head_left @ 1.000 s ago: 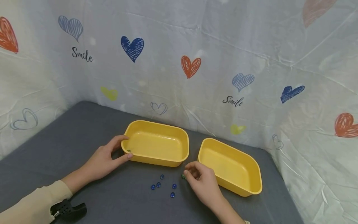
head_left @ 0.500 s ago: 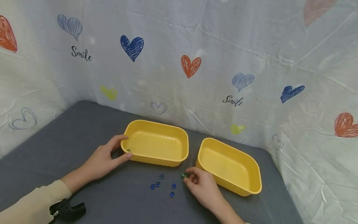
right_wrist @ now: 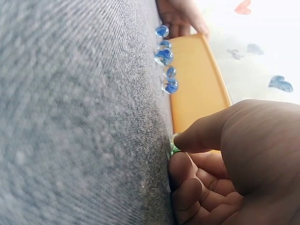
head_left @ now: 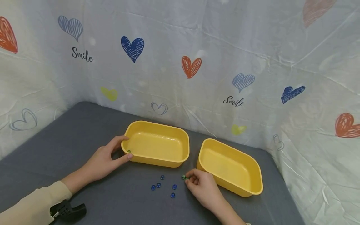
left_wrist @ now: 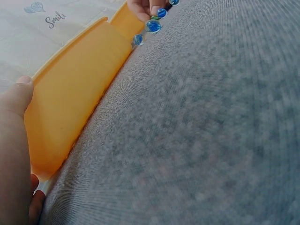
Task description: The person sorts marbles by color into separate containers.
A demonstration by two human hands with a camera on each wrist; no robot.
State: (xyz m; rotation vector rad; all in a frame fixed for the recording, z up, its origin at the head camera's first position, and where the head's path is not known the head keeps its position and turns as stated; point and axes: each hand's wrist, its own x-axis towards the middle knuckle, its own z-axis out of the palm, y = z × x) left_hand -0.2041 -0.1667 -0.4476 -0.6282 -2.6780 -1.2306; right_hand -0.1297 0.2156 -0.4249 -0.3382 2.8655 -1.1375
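Note:
My left hand (head_left: 102, 161) holds the left end of a yellow tray (head_left: 157, 162), its thumb over the near rim. A small green marble (head_left: 129, 151) lies inside that tray, near the thumb. On the table, in front of the gap between the trays, my right hand (head_left: 204, 187) pinches a green marble (right_wrist: 175, 145) between thumb and forefinger; fingers hide much of it. Another green marble (head_left: 183, 177) sits just left of these fingertips. Several blue marbles, among them one blue marble (head_left: 174, 187), lie loose in front of the left tray.
A second yellow tray (head_left: 236, 189) stands to the right, close behind my right hand, with no marbles seen in it. Grey cloth (head_left: 118, 200) covers the table. Behind hangs a white curtain (head_left: 166, 37) printed with hearts.
My right hand has shifted slightly toward me, and two green marbles now show at its fingertips where one showed before. My left hand keeps its place on the tray.

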